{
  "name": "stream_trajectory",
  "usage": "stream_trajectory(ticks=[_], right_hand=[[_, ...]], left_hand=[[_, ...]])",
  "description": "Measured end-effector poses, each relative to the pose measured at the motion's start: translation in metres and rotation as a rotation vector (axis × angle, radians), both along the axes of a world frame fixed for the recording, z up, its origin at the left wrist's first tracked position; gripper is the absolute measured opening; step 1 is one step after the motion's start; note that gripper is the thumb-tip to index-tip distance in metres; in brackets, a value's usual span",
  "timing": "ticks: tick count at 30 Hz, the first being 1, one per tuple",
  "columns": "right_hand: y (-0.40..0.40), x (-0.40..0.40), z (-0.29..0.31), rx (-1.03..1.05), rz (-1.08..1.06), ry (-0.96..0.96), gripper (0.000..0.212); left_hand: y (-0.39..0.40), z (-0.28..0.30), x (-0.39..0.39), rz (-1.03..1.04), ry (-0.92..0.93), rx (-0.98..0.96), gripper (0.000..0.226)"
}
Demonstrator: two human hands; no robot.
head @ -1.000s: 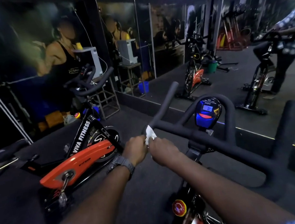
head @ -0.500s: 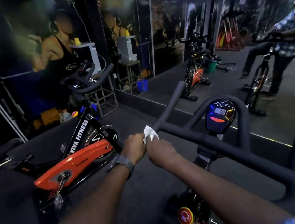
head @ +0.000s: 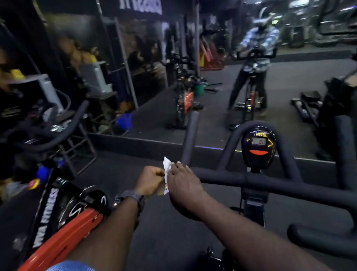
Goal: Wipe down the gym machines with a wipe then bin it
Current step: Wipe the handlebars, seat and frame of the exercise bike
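Small white crumpled wipe (head: 167,174) is sandwiched between both hands, long axis near vertical, tip poking out at 12 o'clock. Left hand (head: 150,183) has fingers curled, pinching it from 9 o'clock. Right hand (head: 184,184) lies at 3 o'clock, fingers straight-ish and touching it. Black padded handlebar (head: 256,181) runs toward 3–4 o'clock; the right hand is nearer, so I'd expect it to do the wiping.

Definitely a gym, spin area by the look of it. Padded black handlebars (head: 267,183) with a small digital console (head: 259,146) up front, an orange "VIVA FITNESS" spin bike (head: 55,218) just to the left, dark rubber floor (head: 162,233), and a big wall mirror (head: 223,85) reflecting more bikes plus a reversed "CROSSFIT" sign (head: 140,5).
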State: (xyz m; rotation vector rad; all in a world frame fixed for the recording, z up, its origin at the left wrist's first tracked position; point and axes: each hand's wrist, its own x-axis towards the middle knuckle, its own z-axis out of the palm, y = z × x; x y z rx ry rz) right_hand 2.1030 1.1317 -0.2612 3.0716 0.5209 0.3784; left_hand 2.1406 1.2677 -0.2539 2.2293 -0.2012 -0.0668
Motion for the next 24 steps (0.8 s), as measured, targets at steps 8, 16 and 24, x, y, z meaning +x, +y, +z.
stream_trajectory(ticks=[8, 16, 24], right_hand=[[0.019, -0.025, -0.003, 0.114, -0.145, 0.006, 0.018], [0.028, 0.001, 0.027, -0.011, -0.563, -0.035, 0.009], [0.048, -0.027, 0.037, 0.168, -0.663, -0.054, 0.02]], left_hand=[[0.019, -0.017, 0.028, -0.377, -0.14, -0.075, 0.034], [0.006, 0.011, 0.032, -0.45, -0.368, -0.016, 0.016], [-0.001, 0.016, 0.025, -0.609, -0.501, 0.263, 0.034]])
